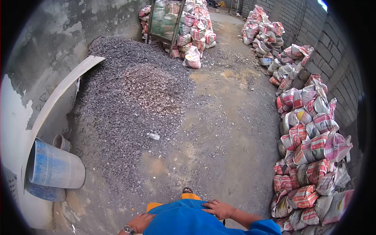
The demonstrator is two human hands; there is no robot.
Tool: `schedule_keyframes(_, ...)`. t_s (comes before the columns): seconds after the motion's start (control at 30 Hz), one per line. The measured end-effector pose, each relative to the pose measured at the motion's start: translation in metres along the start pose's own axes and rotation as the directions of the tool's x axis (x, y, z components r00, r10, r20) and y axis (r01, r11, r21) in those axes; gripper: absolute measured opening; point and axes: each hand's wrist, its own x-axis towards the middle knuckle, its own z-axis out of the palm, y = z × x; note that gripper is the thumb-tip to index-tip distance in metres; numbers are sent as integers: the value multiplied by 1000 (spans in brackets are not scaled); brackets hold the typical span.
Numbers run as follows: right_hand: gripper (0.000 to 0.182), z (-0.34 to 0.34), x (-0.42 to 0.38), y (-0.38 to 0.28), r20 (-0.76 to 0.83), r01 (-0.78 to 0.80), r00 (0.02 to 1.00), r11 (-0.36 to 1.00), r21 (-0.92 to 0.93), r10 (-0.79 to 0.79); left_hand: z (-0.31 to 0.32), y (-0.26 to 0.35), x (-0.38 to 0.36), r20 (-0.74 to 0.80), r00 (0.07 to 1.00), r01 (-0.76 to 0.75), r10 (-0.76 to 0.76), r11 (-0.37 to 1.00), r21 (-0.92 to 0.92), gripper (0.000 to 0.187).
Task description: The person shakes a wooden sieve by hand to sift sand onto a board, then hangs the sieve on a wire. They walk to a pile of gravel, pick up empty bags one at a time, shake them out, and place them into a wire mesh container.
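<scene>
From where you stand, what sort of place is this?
Probably a construction site or building-materials yard: a large gravel heap on the left, piled sacks along a bare block wall on the right, and a large barrel at lower left.

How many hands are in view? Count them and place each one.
2. The bare left hand, wearing a round silver metal wristwatch, is beside the left edge of the bright blue cloth shirt; the bare right hand rests against its right side. No other hand shows.

shirt (pixel 186 217) plain blue, shorts (pixel 153 206) orange-yellow; gravel (pixel 129 105) dark grey, brownish patch; barrel (pixel 56 164) blue/grey; sacks (pixel 304 196) printed red and white
</scene>
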Motion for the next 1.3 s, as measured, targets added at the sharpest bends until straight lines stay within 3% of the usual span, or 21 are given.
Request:
schedule_keyframes(0.03, 72, -4, -8, 6, 0, -32, 999, 999, -4, 32, -19, 2, 17, 14, 1000, -8, 8, 1000, -3, 60)
schedule_keyframes(0.1, 72, -10, -20, 16, -12, -101, 995, 994, 28, 102, -54, 6, 52, 69, 982, -188, 176, 956, 227, 56)
schedule_keyframes(0.43, 71, -45, -21, 110, -145, -408, 884, 884, 229, 445, -197, -28, 245, 165, 916, -397, 365, 884, 249, 50)
schedule_keyframes(0.63, 62, -117, 11, 209, -162, -546, 782, 787, 286, 601, -319, -53, 392, 233, 879, -471, 417, 837, 279, 56)
schedule_keyframes(0.77, 58, -187, 32, 258, -180, -529, 771, 772, 354, 611, -402, -51, 461, 337, 839, -522, 428, 806, 278, 58)
schedule_keyframes(0.83, 62, -201, 36, 285, -321, -530, 723, 789, 311, 612, -425, -55, 487, 394, 815, -547, 426, 790, 278, 58)
schedule_keyframes(0.97, 69, -258, 39, 336, -360, -564, 678, 767, 305, 641, -452, -71, 549, 363, 803, -581, 474, 758, 296, 58)
schedule_keyframes(1.07, 59, -288, 42, 389, -288, -545, 737, 790, 282, 611, -473, -77, 589, 347, 819, -552, 457, 792, 261, 59)
schedule_keyframes(1.17, 66, -329, 49, 455, -289, -514, 763, 814, 270, 578, -487, -93, 635, 306, 834, -537, 459, 802, 260, 59)
schedule_keyframes(1.27, 70, -379, 50, 528, -224, -450, 834, 856, 253, 505, -520, -86, 683, 288, 876, -460, 386, 847, 266, 58)
schedule_keyframes(1.3, 79, -393, 51, 555, -224, -435, 844, 866, 248, 488, -534, -81, 700, 307, 894, -412, 326, 867, 281, 57)
